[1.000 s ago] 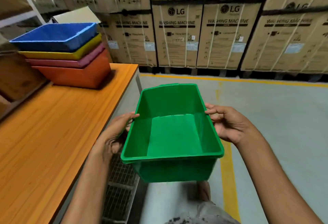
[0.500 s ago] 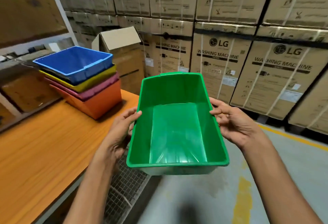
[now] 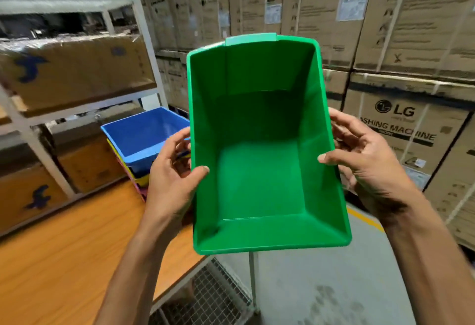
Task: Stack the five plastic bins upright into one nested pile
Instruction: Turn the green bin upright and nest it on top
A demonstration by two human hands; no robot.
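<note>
Hands gripped green bin (image 3: 259,170) in mid-air: left hand (image 3: 172,178) at 9 o'clock wall, right hand (image 3: 365,162) at 3 o'clock. Nested pile (image 3: 144,144) stood on bench (image 3: 64,247) at 9 o'clock.

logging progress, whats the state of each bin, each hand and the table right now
green bin: held up in both hands, empty
blue bin: empty, top of pile
yellow bin: nested under blue
left hand: gripping green bin
right hand: gripping green bin
table: carries pile

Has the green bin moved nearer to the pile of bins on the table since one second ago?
Yes. The green bin was apart from the bin pile earlier; now its left wall overlaps the blue bin's right edge.
</note>
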